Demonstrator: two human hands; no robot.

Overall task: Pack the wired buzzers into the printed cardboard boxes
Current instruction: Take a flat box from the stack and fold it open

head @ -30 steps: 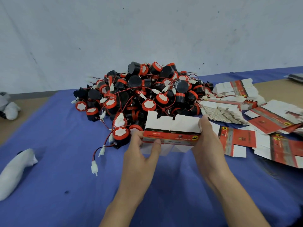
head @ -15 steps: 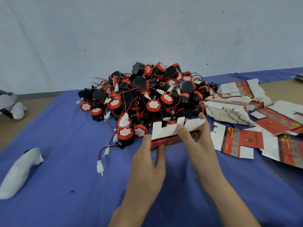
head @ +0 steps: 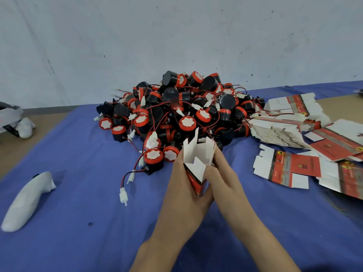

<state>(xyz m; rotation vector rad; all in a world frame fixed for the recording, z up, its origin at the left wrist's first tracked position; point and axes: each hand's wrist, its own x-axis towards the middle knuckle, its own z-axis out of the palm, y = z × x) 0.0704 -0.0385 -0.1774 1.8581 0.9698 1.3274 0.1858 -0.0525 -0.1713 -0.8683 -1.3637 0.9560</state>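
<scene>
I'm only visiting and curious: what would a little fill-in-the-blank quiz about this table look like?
1. The left hand and the right hand together hold one half-folded box, whose white flaps point ____.
2. The pile of buzzers lies on a ____ cloth.
3. The flat printed boxes lie to the ____ of the pile.

Missing words: up; blue; right.

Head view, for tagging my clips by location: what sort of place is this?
Probably a small hand-packing workbench: a big heap of wired buzzers, stacks of flat printed cartons on a blue cloth, and one half-opened box.
</scene>
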